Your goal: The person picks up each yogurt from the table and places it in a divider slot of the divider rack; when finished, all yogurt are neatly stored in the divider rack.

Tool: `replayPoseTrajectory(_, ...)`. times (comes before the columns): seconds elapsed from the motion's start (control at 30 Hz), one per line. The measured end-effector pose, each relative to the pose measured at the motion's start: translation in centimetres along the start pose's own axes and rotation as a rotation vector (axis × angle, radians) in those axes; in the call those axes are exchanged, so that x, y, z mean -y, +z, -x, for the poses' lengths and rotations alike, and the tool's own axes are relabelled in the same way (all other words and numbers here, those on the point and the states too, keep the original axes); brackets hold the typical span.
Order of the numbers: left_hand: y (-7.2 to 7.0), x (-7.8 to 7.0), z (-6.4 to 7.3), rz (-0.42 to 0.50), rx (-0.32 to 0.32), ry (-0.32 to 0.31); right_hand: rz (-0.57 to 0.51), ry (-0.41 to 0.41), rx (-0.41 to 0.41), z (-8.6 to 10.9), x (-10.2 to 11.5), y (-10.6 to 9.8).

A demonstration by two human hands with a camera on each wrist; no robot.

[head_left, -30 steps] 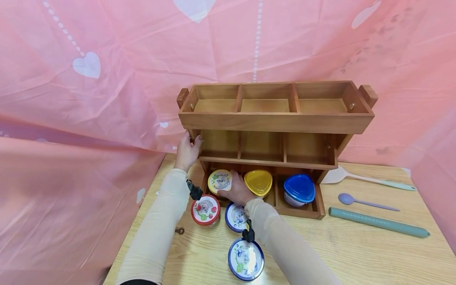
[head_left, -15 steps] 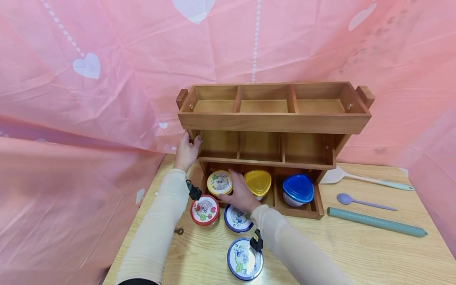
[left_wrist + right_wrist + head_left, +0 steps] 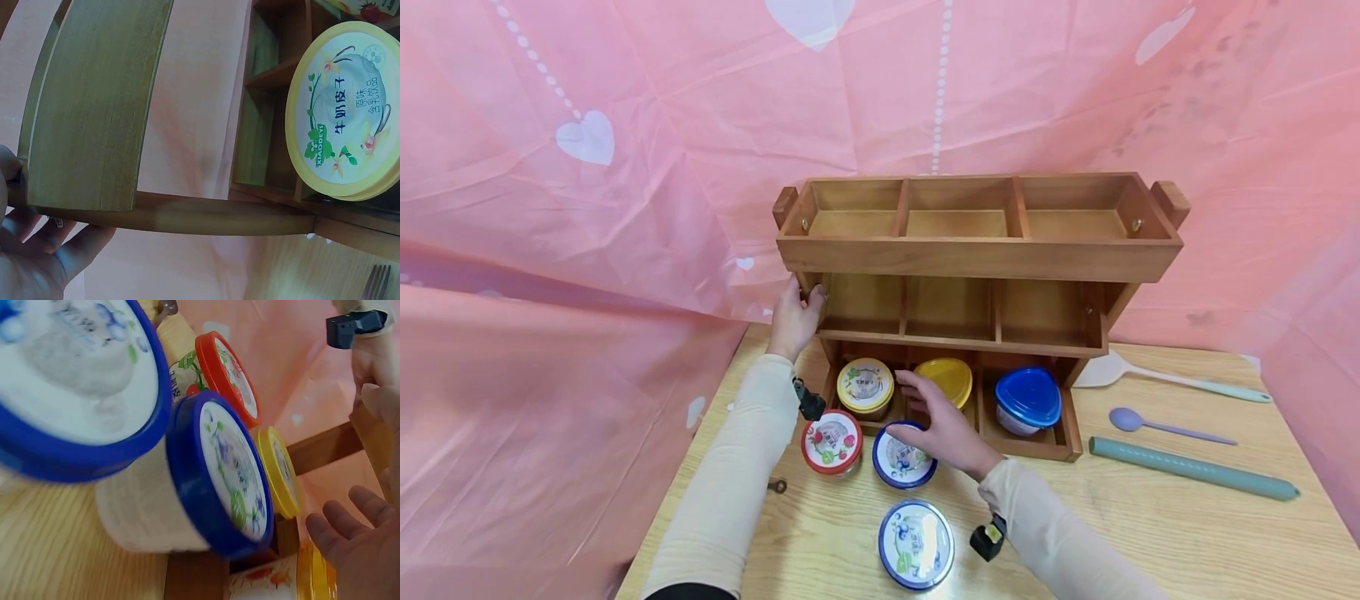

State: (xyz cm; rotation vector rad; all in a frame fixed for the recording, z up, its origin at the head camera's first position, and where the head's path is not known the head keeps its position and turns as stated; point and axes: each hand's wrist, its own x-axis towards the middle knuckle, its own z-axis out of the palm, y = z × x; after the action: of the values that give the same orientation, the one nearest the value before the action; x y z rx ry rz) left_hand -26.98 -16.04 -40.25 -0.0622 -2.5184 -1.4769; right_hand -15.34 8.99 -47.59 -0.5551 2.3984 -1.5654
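My left hand [image 3: 793, 321] grips the left side of a three-tier wooden box [image 3: 977, 261], its fingers behind a wooden side bar in the left wrist view. A round yellow-lidded tub [image 3: 865, 383] stands in the lowest tier's left compartment. To its right, my right hand [image 3: 953, 429] hovers with fingers spread, holding nothing. Behind that hand is a tub with a yellow rounded-triangular lid [image 3: 955, 377], partly hidden. The thumb overlaps a blue-lidded tub [image 3: 901, 462] in the head view. A red-lidded tub [image 3: 832, 443] and another blue-lidded tub [image 3: 916, 546] stand on the table.
A blue triangular-lidded tub [image 3: 1028, 396] sits in the lowest tier's right compartment. On the table at right lie a white spatula [image 3: 1099, 369], a purple spoon [image 3: 1127, 419] and a green tube [image 3: 1195, 468]. Fork tines [image 3: 377, 284] show in the left wrist view. Pink cloth [image 3: 647, 217] hangs behind.
My right hand has let go of the round yellow-lidded tub and drawn back to the right and toward me. The tub stays in its compartment. My left hand keeps its place.
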Motion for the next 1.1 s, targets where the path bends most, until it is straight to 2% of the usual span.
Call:
replayPoseTrajectory(0.3, -0.1, -0.1, 0.0, 0.007, -0.004, 0.002, 0.065, -0.040, -0.030, 3.4, -2.1, -1.6)
replayPoseTrajectory(0.53, 0.0, -0.2, 0.1, -0.002, -0.001, -0.006, 0.114, -0.073, -0.051, 5.3, -4.2, -1.7)
replayPoseTrajectory(0.7, 0.0, -0.2, 0.0, -0.005, -0.005, -0.008, 0.065, -0.076, -0.053, 5.9, -5.4, -1.4)
replayPoseTrajectory(0.93, 0.1, -0.1, 0.0, -0.013, -0.008, 0.017, 0.025, -0.013, -0.044, 6.5, -6.4, -0.8)
replayPoseTrajectory(1.1, 0.1, -0.1, 0.0, -0.010, -0.006, 0.010, -0.017, 0.014, -0.020, 6.5, -7.1, -0.2)
